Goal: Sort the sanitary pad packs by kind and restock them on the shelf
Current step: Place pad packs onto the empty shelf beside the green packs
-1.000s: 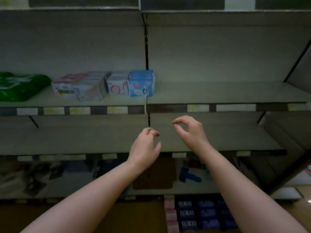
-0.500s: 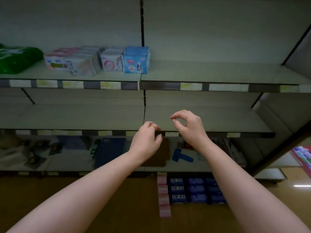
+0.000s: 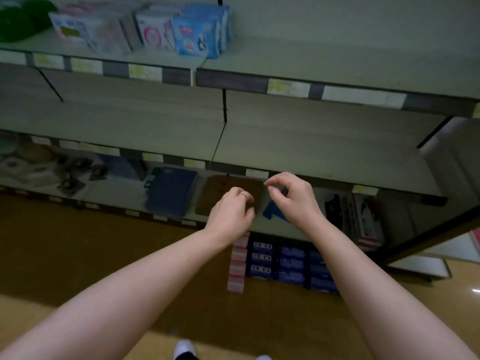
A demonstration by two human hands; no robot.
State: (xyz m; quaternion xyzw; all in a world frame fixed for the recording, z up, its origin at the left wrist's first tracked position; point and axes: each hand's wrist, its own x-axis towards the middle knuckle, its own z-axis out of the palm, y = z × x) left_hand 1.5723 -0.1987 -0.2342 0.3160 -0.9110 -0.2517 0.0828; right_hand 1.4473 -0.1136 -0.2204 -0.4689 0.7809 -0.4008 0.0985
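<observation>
Blue pad packs [image 3: 201,35] stand at the right end of a row on the upper shelf [image 3: 285,66], next to white-and-pink packs [image 3: 153,32] and pale pink packs [image 3: 88,29]. A green pack [image 3: 18,22] lies at the far left. On the floor, dark blue packs [image 3: 291,263] sit in rows beside a column of pink packs [image 3: 237,263]. My left hand [image 3: 230,214] and my right hand [image 3: 293,198] hover side by side above those floor packs, fingers loosely curled, holding nothing.
The middle shelf [image 3: 311,146] is bare. The lowest shelf holds a blue folder-like item [image 3: 171,193], a brown board [image 3: 226,193], boxed goods [image 3: 361,219] at the right and small items [image 3: 39,167] at the left. The floor [image 3: 78,242] is brown; my shoes [image 3: 185,349] show at the bottom.
The view has tilted down, so the shelves slid up in the frame and the floor packs came into sight. Both hands stayed empty and lowered toward the floor packs.
</observation>
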